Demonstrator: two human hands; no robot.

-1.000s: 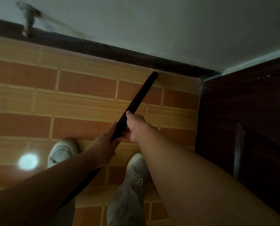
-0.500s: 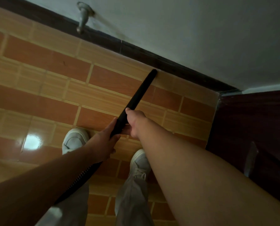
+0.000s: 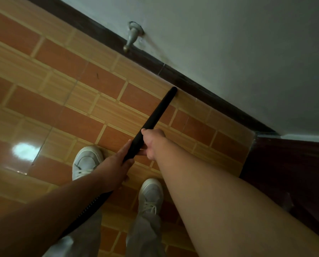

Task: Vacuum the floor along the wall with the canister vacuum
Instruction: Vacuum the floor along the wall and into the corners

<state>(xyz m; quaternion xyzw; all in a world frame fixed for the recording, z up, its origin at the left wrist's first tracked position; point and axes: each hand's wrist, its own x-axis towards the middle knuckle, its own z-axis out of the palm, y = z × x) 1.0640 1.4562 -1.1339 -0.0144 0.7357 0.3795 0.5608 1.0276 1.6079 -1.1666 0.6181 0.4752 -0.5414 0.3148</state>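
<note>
- Vacuum wand [image 3: 155, 111]: a black tube slanting up and right from the hands. Its tip sits on the tile floor [image 3: 77, 112], touching the foot of the dark baseboard [image 3: 201, 88].
- Ribbed hose [image 3: 91, 206] trails back from the wand, under the left forearm.
- Right hand [image 3: 152, 141] has its fingers curled round the wand from the right side. Left hand [image 3: 116, 167] is just below it, thumb and fingers closed about the tube's lower end.
- Edges: the baseboard runs diagonally from upper left to right and ends at a dark wooden door [image 3: 285, 164] in the corner. A metal door stopper [image 3: 133, 37] juts from the wall [image 3: 238, 43] just above the baseboard, left of the tip.
- Room to move: a long run of bare tile lies leftward along the baseboard, and only a short strip lies between the tip and the door.
- White shoes [image 3: 86, 160] are planted behind the hands, well back from the baseboard.
- Versus half a second ago: both grips are unchanged and the tip is still on the baseboard line. The door stopper now sits lower and further right in view, nearer the tip.
</note>
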